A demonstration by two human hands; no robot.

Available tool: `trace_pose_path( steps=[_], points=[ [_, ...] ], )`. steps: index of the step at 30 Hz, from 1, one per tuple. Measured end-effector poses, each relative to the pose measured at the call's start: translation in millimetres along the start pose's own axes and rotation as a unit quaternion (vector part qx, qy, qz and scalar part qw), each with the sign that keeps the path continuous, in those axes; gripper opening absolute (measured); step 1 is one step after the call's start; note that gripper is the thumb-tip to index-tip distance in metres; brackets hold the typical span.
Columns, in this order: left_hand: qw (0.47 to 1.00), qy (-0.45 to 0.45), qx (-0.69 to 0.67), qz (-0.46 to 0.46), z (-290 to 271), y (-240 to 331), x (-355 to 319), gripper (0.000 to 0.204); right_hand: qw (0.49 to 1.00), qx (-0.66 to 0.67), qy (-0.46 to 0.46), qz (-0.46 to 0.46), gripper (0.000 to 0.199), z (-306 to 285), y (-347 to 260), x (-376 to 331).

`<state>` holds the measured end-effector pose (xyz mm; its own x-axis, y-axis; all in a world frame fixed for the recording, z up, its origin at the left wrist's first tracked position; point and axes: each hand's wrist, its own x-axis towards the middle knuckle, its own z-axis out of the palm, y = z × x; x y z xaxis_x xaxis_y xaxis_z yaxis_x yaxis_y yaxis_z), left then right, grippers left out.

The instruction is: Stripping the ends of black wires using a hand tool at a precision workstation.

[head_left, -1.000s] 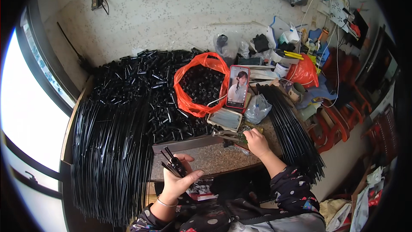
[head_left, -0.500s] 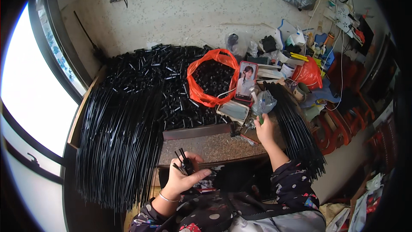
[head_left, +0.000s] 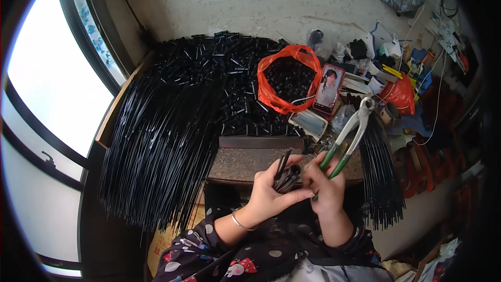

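Observation:
My left hand (head_left: 265,196) is curled round a small bundle of thin black rods with a black tube (head_left: 288,179) among them, held over the table's front edge. In my right hand (head_left: 330,193) are steel pincers (head_left: 354,131) with green handles, their head pointing up and away from me. The fingertips of my right hand are close beside the left thumb and the bundle. Whether they also pinch something small cannot be made out.
Long black rods (head_left: 162,151) overhang the table at left; another rod bundle (head_left: 383,177) hangs at right. Short black tubes (head_left: 209,62) are heaped behind a dark bar (head_left: 261,142). An orange plastic bag (head_left: 269,96) holds black parts; a phone (head_left: 329,90) leans beside it. Clutter fills the back right.
My right hand has lifted the pincers off the table's right side and come in next to the left hand. My left hand has moved right with its bundle. The whole view has shifted.

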<state>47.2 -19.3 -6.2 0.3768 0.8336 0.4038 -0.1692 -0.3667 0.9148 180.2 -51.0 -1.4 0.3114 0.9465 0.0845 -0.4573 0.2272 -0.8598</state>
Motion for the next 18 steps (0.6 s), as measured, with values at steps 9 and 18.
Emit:
trace_pose_path(
  steps=[9, 18],
  points=[
    [0.992, -0.105, 0.074, 0.009, 7, -7, -1, 0.050, 0.976, -0.178, -0.011, -0.126, 0.019, -17, 7, 2],
    [0.991, -0.127, 0.041, -0.031, -5, -24, -9, 0.036, 0.989, -0.020, -0.139, 0.040, 0.026, -40, 24, 6]
  ],
)
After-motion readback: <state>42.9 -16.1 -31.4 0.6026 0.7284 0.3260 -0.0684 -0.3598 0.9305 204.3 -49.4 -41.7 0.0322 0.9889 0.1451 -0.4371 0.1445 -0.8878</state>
